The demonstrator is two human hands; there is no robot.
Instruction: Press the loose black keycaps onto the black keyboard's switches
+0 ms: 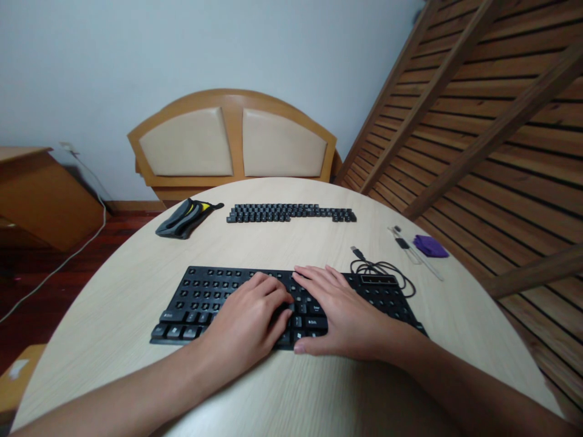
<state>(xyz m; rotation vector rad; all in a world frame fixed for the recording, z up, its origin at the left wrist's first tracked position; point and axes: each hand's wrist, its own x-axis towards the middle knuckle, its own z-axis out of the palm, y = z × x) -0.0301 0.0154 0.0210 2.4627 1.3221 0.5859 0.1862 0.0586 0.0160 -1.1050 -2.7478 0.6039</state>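
Note:
A black keyboard lies on the table in front of me; its upper rows show bare key sockets, while keycaps sit along the lower rows. My left hand is over the middle of the keyboard, thumb and index finger pinched at a dark keycap in a lower row. To its right, my right hand rests across the keyboard with fingers stretched out and thumb at the front edge. It holds nothing and covers part of the right side. Beyond the keyboard, loose black keycaps are laid out in rows.
A grey and black pouch with yellow lies at the back left of the round table. A coiled USB cable lies behind the keyboard. At the right are a purple cloth and a thin white tool.

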